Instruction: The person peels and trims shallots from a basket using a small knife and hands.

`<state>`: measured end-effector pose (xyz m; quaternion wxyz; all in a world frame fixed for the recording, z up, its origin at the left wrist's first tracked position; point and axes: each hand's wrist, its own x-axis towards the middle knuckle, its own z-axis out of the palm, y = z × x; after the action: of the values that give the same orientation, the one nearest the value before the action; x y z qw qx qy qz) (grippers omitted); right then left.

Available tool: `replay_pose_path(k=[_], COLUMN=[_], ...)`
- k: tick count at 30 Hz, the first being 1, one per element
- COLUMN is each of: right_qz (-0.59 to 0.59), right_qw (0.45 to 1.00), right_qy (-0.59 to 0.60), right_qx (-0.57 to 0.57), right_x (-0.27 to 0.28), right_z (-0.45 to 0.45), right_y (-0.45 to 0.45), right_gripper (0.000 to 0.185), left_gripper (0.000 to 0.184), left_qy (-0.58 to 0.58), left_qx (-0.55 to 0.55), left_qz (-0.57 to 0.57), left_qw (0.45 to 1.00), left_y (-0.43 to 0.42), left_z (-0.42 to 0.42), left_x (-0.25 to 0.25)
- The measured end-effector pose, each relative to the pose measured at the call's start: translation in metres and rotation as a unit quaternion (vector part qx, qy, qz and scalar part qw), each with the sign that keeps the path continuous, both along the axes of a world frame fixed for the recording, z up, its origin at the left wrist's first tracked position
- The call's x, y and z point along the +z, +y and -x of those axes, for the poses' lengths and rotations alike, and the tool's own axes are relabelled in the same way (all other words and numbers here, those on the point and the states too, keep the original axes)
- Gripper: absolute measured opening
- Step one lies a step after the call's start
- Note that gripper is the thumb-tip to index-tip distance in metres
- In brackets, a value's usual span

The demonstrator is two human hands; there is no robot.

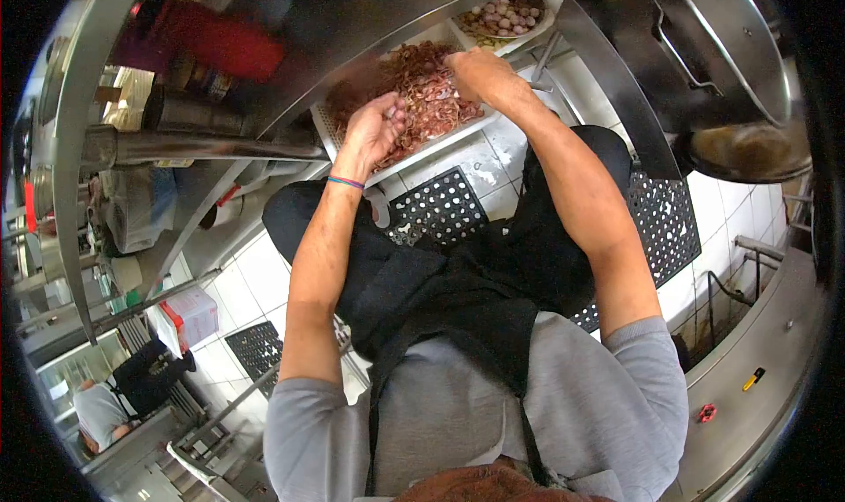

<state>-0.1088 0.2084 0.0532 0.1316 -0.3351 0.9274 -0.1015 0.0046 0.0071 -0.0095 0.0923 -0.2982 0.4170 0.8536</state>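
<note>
A white rectangular tub [440,145] is filled with thin reddish-brown shreds or peelings [429,97]. Over its left part is my left hand [377,125], palm partly turned up and fingers curled together; what it holds, if anything, is too small to name. My right hand [486,75] is at the tub's right side, bent down with its fingertips against the reddish pieces and partly hidden. Beside the tub, at the top right, a second white container [537,28] holds a bowl of small round purplish-white pieces [503,16] that look like peeled onions or shallots.
A steel counter edge [378,40] runs above the tub. Large metal pots [713,53] stand at the right. Black perforated mats [440,204] lie on the tiled floor. A yellow cutter [753,379] rests on a steel surface. Another person [114,401] is at the lower left.
</note>
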Motion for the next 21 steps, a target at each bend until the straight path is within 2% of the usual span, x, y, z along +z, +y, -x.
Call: replay_pose_path(k=[2,4,8,10,12,14,15,16,18,19,21], right_qz=[-0.026,-0.049,-0.077,-0.095,-0.119,-0.081,-0.062,-0.060,-0.056,-0.054,-0.047], right_qw=[0.999,0.998,0.995,0.990,0.983,0.988,0.990,0.990,0.989,0.989,0.989], right_qy=[-0.019,-0.044,-0.054,-0.101,-0.118,-0.122,-0.124,-0.125,-0.130,-0.133,-0.131], right_qx=[0.003,0.007,0.019,0.039,0.073,0.048,0.039,0.037,0.036,0.036,0.053], right_x=[0.001,0.006,0.005,0.012,0.016,0.017,0.017,0.018,0.018,0.017,0.016], right_z=[0.001,0.000,-0.010,-0.015,-0.020,-0.022,-0.023,-0.021,-0.019,-0.019,-0.017], right_y=[0.004,0.009,0.025,0.031,0.038,0.044,0.044,0.044,0.041,0.039,0.037], right_gripper=[0.025,0.026,0.024,0.025,0.027,0.023,0.021,0.022,0.024,0.025,0.026], left_gripper=[0.011,0.016,0.017,0.016,0.019,0.031,0.034,0.036,0.040,0.046,0.048], left_qy=[-0.023,-0.044,-0.083,-0.081,-0.061,-0.050,0.005,0.073,0.161,0.119,0.143], left_qx=[-0.016,-0.027,-0.040,-0.066,-0.067,0.025,0.024,0.005,-0.033,-0.010,-0.045], left_qz=[0.015,0.014,0.004,-0.023,-0.102,-0.153,-0.194,-0.290,-0.221,-0.266,-0.139], left_qw=[1.000,0.999,0.996,0.994,0.991,0.987,0.981,0.954,0.961,0.956,0.979], left_y=[0.003,0.008,0.017,0.014,0.016,0.030,0.039,0.039,0.045,0.048,0.047], left_z=[0.002,0.002,0.016,0.030,0.052,0.082,0.095,0.114,0.140,0.145,0.143], left_x=[-0.025,-0.040,-0.042,-0.041,-0.038,-0.029,-0.015,-0.016,-0.018,-0.019,-0.032])
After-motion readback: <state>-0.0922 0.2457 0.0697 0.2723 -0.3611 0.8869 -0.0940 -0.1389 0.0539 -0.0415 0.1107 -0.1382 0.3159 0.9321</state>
